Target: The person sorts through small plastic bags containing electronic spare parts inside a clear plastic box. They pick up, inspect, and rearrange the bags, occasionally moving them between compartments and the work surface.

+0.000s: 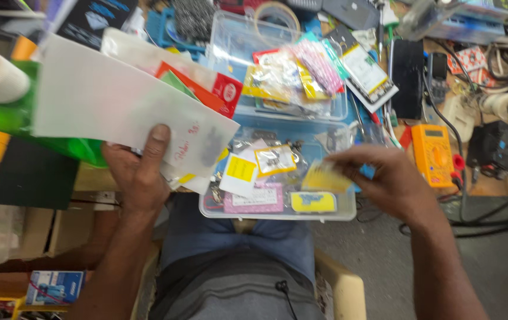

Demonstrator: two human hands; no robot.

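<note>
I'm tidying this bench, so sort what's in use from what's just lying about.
In use:
- left hand, holding a stack of flat packets
- right hand, holding a small yellow packet
- clear plastic box of small packets on the lap

Lying about:
- orange multimeter
- second clear box behind
- roll of tape
- black cables

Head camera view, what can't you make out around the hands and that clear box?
- Yellow packet in the right hand: motion-blurred, contents unreadable.
- Clear box: bottom hidden by small packets.
- White envelope stack in the left hand: lower sheets covered, left edge cut off by the green object.
</note>
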